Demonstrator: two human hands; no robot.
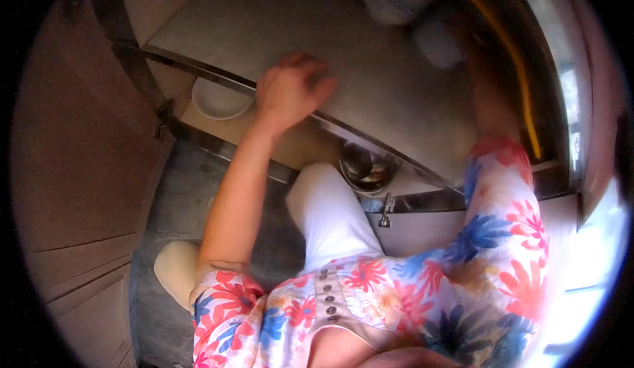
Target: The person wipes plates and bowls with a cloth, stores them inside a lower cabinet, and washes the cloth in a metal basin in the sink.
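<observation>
My left hand (294, 91) is slightly blurred at the front edge of a grey cabinet shelf (264, 25). Its thumb stands apart from the fingers, and I see nothing in it. Deep in the dark right side of the cabinet, my right hand (465, 34) is dim and smeared. Right beside it is a pale, rounded, bowl-like thing (437, 41). Whether the fingers grip that thing is hidden in shadow. Farther back sits another whitish rounded thing (395, 1), also blurred.
Below the shelf, a white bowl (221, 99) sits at the left, and a metal pan or bowl (366, 168) with dark things in it sits nearer my knee. A yellow hose or cord (515, 54) runs down the cabinet's right side. An open brown door (92, 157) stands left.
</observation>
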